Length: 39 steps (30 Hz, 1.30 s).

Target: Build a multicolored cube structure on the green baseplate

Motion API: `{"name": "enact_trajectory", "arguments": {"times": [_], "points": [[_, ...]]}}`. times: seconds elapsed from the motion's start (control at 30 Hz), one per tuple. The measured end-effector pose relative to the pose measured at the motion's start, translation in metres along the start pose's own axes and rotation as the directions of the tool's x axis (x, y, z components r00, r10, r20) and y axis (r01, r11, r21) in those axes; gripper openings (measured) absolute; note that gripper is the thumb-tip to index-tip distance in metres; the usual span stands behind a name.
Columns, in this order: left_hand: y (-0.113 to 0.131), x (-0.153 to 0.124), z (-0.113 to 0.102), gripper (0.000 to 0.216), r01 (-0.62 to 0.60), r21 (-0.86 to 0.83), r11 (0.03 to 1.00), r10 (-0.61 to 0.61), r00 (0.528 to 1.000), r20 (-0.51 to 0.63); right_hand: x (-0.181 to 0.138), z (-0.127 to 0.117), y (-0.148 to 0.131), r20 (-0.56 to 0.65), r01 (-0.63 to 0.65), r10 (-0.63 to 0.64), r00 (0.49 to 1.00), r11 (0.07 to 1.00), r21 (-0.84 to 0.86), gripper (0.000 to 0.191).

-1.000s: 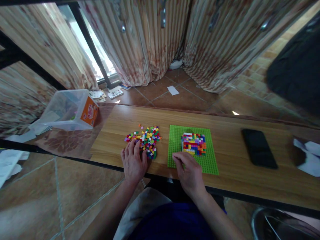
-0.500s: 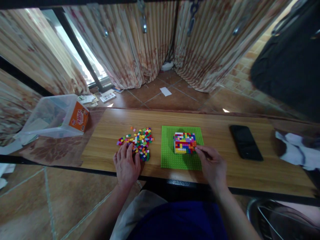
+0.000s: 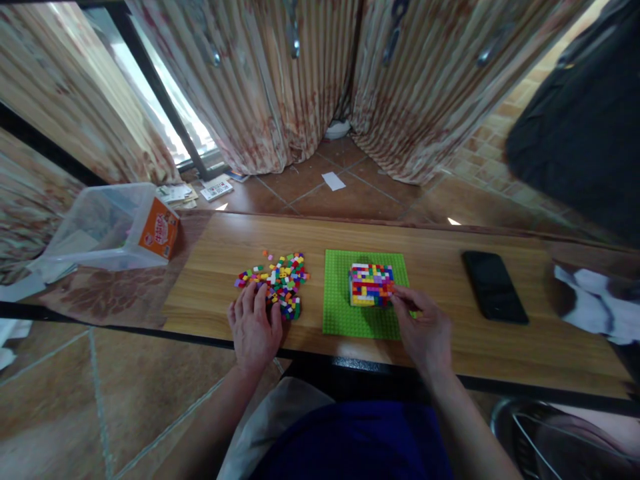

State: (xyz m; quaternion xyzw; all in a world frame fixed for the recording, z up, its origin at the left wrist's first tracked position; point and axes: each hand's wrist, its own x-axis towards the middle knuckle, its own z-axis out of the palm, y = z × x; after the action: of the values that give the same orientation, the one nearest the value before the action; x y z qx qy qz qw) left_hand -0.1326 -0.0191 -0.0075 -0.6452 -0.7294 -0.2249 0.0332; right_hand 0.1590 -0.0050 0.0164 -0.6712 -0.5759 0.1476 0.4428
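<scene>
A block of many-coloured building bricks stands on a green studded baseplate. At the block's right side is my right hand, thumb and forefinger pinched against a reddish brick at its edge; the fingertips partly hide that brick. My left hand lies palm down with fingers apart at the near left of a loose pile of small bricks. Its fingertips touch or overlap the pile, and I see nothing held in them.
A black phone lies on the wooden table to the right, with crumpled white paper beyond it. At the far left sits a clear plastic bin with an orange label. Curtains hang behind the table.
The view has shifted slightly. My right fingertips have moved a little up along the block's right edge. My left hand stays at the pile.
</scene>
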Motion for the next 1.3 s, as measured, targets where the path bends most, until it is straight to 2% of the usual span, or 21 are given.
{"name": "enact_trajectory", "arguments": {"times": [0.13, 0.3, 0.43, 0.67, 1.13, 1.3], "points": [[0.0, 0.0, 0.0, 0.047, -0.005, -0.01, 1.0, 0.005, 1.0, 0.004, 0.0, 0.0, -0.001, 0.0, -0.02, 0.02, 1.0, 1.0, -0.012, 0.026], [0.001, -0.001, -0.001, 0.047, 0.001, -0.001, 1.0, -0.001, 1.0, 0.007, 0.001, -0.003, -0.002, -0.034, -0.141, 0.142, 0.989, 0.99, 0.033, 0.031], [0.0, -0.001, 0.0, 0.047, 0.0, 0.003, 1.0, 0.0, 1.0, 0.008, 0.003, -0.003, 0.001, -0.056, -0.221, 0.227, 0.972, 0.97, 0.1, 0.033], [0.0, -0.001, 0.0, 0.046, -0.001, 0.001, 1.0, 0.001, 1.0, -0.004, 0.009, 0.009, 0.002, -0.009, -0.344, 0.362, 0.932, 0.892, 0.293, 0.038], [0.001, -0.001, 0.0, 0.048, 0.007, -0.008, 1.0, -0.007, 1.0, 0.011, 0.012, 0.017, -0.001, 0.03, -0.397, 0.436, 0.9, 0.788, 0.471, 0.03], [0.001, -0.001, 0.0, 0.047, 0.009, -0.004, 1.0, -0.009, 1.0, 0.002, 0.011, 0.018, 0.002, 0.05, -0.403, 0.433, 0.9, 0.783, 0.473, 0.031]]}}
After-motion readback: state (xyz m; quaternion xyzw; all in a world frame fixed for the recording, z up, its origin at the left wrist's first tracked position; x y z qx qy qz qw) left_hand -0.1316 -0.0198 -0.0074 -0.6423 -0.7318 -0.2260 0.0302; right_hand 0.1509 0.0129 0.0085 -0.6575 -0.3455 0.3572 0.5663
